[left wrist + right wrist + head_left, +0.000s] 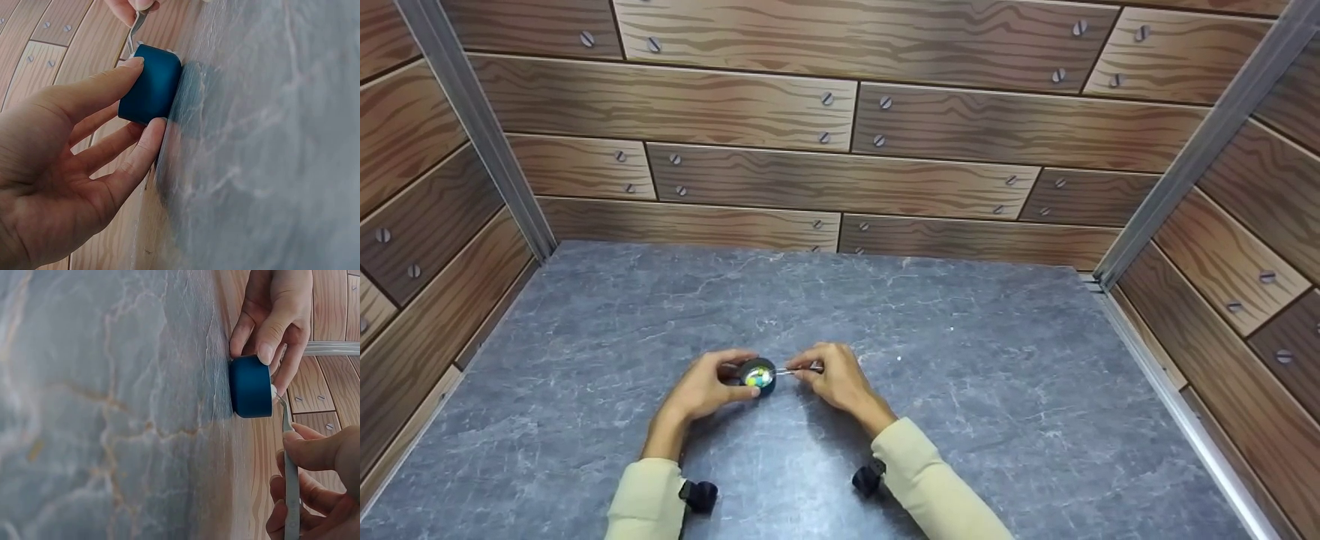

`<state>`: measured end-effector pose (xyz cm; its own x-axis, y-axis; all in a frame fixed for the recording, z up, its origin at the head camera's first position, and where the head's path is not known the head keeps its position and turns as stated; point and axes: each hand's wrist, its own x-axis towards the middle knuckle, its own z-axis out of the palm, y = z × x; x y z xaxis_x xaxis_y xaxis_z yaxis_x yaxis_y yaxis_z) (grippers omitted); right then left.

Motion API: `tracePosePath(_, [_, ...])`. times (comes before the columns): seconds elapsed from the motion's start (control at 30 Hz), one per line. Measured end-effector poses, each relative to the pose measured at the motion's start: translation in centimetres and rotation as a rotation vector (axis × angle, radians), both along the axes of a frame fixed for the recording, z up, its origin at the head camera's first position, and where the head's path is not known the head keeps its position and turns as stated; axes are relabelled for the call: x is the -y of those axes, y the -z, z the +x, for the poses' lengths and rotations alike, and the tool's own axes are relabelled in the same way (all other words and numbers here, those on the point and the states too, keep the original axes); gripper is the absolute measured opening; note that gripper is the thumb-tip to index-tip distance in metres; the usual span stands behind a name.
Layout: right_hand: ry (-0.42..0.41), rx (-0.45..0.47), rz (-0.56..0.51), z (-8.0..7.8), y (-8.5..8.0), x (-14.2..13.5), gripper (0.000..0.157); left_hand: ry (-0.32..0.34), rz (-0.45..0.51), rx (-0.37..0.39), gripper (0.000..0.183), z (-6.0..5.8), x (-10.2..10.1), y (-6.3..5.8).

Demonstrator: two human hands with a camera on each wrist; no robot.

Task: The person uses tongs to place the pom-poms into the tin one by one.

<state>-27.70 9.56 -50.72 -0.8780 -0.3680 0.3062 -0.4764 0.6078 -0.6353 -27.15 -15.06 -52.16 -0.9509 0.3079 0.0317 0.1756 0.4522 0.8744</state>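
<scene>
A small blue round container (149, 84) stands on the table, its mouth facing up. Inside it, seen from above, lie small yellow, white and blue pieces (757, 377) too tiny to make out. My left hand (701, 390) holds the container, thumb on the near side and fingers round the far side. From the right, my right hand (840, 379) pinches a pair of bent-tip metal tweezers (291, 489). Their tips reach the container's rim, close to a whitish bit (274, 391) there. Whether the tips grip that bit, I cannot tell.
The grey marbled tabletop (960, 450) spreads around both hands. Two tiny white specks lie right of the right hand, one speck (898, 358) nearer. Wood-patterned walls (750, 112) and metal posts enclose the table. A black camera (699, 496) sits on each wrist.
</scene>
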Motion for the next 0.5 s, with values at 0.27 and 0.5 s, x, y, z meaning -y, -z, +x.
tracePosePath(0.27, [0.004, 0.006, -0.007, -0.11, 0.21, -0.10, 0.016, -0.004, 0.005, 0.009, 0.055, 0.16, 0.00, -0.07])
tracePosePath(0.5, [0.009, 0.042, 0.005, -0.02, -0.14, -0.38, 0.015, 0.003, 0.015, 0.009, 0.053, 0.30, 0.05, -0.30])
